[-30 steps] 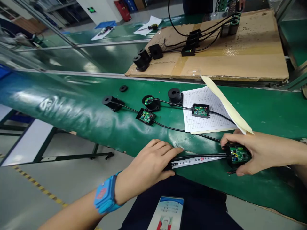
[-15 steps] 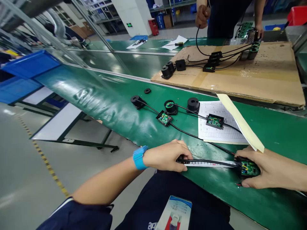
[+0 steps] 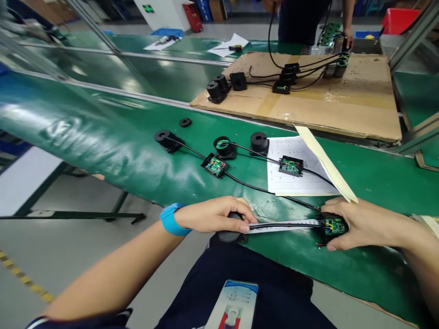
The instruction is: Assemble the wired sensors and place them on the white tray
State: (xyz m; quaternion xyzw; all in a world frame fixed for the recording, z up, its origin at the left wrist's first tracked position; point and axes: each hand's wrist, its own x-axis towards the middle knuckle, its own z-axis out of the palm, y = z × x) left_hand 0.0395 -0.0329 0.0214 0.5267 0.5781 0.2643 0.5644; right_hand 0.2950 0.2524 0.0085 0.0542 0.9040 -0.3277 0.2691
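Note:
My left hand (image 3: 229, 214) is closed, thumb and fingers pinching the black cable (image 3: 284, 225) near its left end. Under that palm shows part of a round dark housing (image 3: 229, 236). A white strip with printed numbers, like a ruler (image 3: 267, 230), lies along the cable between my hands. My right hand (image 3: 356, 224) grips a small black box (image 3: 324, 232), into which the cable runs. Inside the box is a green circuit board (image 3: 336, 225) with yellow wires. A short red wire end sticks out below the box.
Two more open black boxes with boards (image 3: 215, 165) lie beyond, cabled to round black housings (image 3: 224, 147). Printed sheets (image 3: 284, 180) lie under one box. Across the bench, a co-worker's hand (image 3: 349, 39) is at cabled parts on a cardboard sheet (image 3: 363, 107).
The camera view has shifted right. My left hand has changed its grip, and the round housing now shows beneath it. My right hand still grips the black box.

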